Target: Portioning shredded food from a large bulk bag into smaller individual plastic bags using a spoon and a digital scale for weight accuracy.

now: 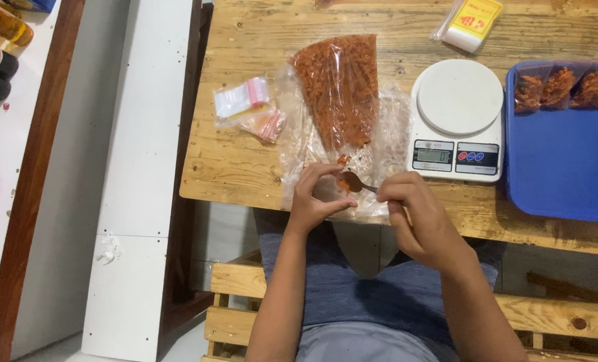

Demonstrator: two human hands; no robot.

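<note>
Spoon loaded with orange crumbs, grasped in right hand. Left hand pinches a small clear bag. Scale at 2 o'clock on surface.

The spoon is a small metal one, lying nearly level over the near edge of the wooden table, its bowl loaded with orange-red crumbs. The large clear plastic bag of the same orange-red crumbs lies flat, its wide end toward the far edge and its open mouth spread at the near edge beneath the spoon.
</note>
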